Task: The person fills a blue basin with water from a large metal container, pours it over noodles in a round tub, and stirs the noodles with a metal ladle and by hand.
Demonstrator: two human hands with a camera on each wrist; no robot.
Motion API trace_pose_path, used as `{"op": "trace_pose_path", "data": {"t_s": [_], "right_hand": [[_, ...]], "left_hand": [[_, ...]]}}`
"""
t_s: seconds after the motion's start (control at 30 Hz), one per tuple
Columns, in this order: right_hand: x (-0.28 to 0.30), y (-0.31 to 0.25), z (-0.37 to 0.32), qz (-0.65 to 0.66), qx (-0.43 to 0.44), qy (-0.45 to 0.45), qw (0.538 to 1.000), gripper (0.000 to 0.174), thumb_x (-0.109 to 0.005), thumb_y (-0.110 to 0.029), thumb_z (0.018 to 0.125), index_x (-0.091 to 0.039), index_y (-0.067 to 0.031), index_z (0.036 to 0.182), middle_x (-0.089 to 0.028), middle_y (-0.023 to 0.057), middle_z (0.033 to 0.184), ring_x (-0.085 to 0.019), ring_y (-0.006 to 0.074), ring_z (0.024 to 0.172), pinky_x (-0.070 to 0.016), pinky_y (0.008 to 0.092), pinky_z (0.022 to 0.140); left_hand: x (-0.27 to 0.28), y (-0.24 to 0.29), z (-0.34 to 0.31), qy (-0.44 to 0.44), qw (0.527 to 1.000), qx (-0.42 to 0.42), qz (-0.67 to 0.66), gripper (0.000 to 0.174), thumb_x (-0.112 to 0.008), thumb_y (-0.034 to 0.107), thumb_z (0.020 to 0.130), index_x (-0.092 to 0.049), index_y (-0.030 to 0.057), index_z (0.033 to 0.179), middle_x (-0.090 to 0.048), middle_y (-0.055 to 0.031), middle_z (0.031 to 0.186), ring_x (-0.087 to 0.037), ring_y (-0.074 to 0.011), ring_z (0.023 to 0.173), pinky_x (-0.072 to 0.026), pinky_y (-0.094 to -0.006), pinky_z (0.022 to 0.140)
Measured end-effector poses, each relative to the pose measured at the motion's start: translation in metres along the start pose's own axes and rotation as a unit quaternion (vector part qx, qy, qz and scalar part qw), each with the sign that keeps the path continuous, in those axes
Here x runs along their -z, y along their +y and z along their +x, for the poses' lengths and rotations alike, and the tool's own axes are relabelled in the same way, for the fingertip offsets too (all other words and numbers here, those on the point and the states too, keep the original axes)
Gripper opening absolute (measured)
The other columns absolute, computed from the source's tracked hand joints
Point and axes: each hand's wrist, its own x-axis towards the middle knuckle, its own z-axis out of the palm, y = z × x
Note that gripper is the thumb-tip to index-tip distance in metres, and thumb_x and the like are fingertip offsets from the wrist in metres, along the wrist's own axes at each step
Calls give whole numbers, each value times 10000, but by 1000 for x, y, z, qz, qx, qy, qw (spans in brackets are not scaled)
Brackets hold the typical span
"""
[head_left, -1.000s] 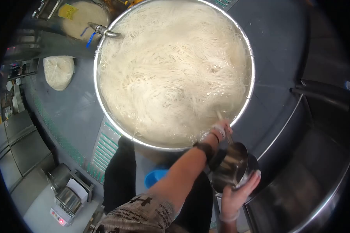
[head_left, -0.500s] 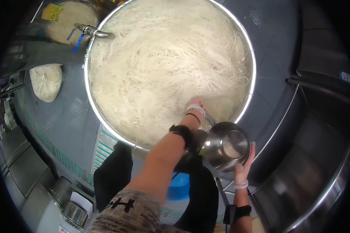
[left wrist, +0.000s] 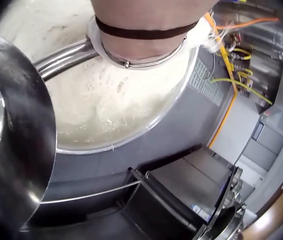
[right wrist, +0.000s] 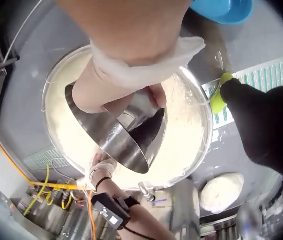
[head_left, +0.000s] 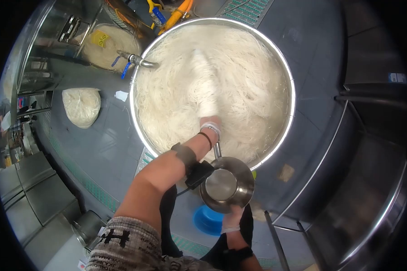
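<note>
A wide steel vat (head_left: 290, 90) is full of white noodles (head_left: 253, 77). My gloved left hand (head_left: 210, 123) is over its near side, and a clump of noodles (head_left: 202, 81) rises from it. A steel handle (head_left: 217, 150) runs from that hand back over a steel bowl (head_left: 221, 185). In the left wrist view the handle (left wrist: 64, 54) disappears under the wrist, next to the bowl (left wrist: 11, 130). My gloved right hand (head_left: 233, 219) holds the bowl from below. In the right wrist view its fingers (right wrist: 116, 85) wrap the bowl's base (right wrist: 124, 137).
A tap (head_left: 135, 61) sticks out at the vat's left rim. A bagged lump of noodles (head_left: 81, 106) lies on the grey floor at left. A blue basin (head_left: 208, 221) sits below the bowl. Steel counters (head_left: 371, 180) stand at right, with hoses (head_left: 178, 13) behind the vat.
My left hand has moved left toward the vat's middle, and a clump of noodles now rises from it. The bowl and right hand have shifted left and nearer to me.
</note>
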Motion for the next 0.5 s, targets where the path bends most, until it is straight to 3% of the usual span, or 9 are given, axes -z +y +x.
{"op": "trace_pose_path", "data": {"t_s": [0.03, 0.1, 0.2, 0.3, 0.33, 0.37, 0.4, 0.47, 0.5], "right_hand": [[1, -2, -7, 2, -1, 0, 1000, 659, -552, -111, 637, -336, -85, 1258, -427, 68, 1172, -405, 198, 1091, -323, 348, 936], [3, -10, -19, -4, 34, 50, 998, 412, -535, -78, 707, -474, 9, 1105, -522, 80, 1070, -499, 215, 994, -385, 361, 882], [4, -40, -36, 91, 3, 62, 994, 378, -531, -69, 700, -502, 10, 1068, -538, 85, 1031, -521, 219, 961, -388, 362, 878], [17, -74, -65, -33, 63, 80, 994, 538, -564, -101, 682, -400, -25, 1189, -482, 85, 1113, -469, 220, 1039, -375, 362, 889], [22, -86, -74, -34, 62, 83, 994, 538, -564, -101, 682, -400, -25, 1189, -482, 85, 1113, -469, 220, 1039, -375, 362, 889], [28, -99, -82, -121, 95, 98, 983, 604, -574, -102, 662, -359, -38, 1223, -456, 84, 1138, -448, 219, 1059, -367, 364, 895], [33, -112, -91, -207, 127, 112, 964, 672, -585, -103, 642, -318, -50, 1257, -429, 82, 1163, -427, 218, 1078, -359, 365, 900], [47, -137, -113, -277, 148, 109, 943, 797, -625, -132, 611, -232, -41, 1298, -359, 106, 1235, -369, 237, 1135, -309, 368, 942], [52, -148, -124, -343, 168, 101, 919, 929, -665, -160, 580, -146, -31, 1339, -288, 129, 1307, -311, 255, 1193, -258, 370, 984]], "left_hand": [[11, 13, 3, 8, 998, -2, 56, 132, -628, 166, 709, -651, 115, 828, -624, -31, 817, -605, -164, 808, -446, -261, 616], [41, 39, 6, -73, 997, 19, 29, 171, -630, 174, 705, -657, 133, 868, -633, -40, 914, -595, -166, 906, -449, -269, 657], [45, 75, 6, -90, 996, 8, 27, 173, -649, 174, 688, -659, 128, 854, -635, -30, 872, -604, -185, 856, -449, -288, 636], [13, 107, -2, -145, 986, -73, -35, 156, -642, 144, 678, -642, 124, 834, -624, -54, 784, -596, -192, 744, -448, -336, 607], [6, 122, -10, -150, 921, 82, -350, 92, -613, 120, 692, -586, 95, 776, -572, -56, 703, -553, -194, 642, -427, -339, 534], [-2, 138, -19, -138, 738, 227, -620, 64, -585, 96, 706, -529, 66, 719, -521, -59, 622, -510, -195, 541, -406, -342, 461], [-12, 155, -28, -109, 461, 345, -810, 108, -556, 71, 720, -472, 38, 662, -469, -62, 540, -467, -197, 439, -385, -345, 388], [-67, 187, -39, -175, 339, 306, -872, 110, -559, 60, 732, -459, 36, 772, -451, -64, 549, -431, -172, 392, -346, -330, 332], [-39, 200, -57, -175, 326, 307, -877, 121, -569, 64, 738, -459, 36, 780, -452, -68, 549, -440, -182, 405, -364, -338, 347]]}}
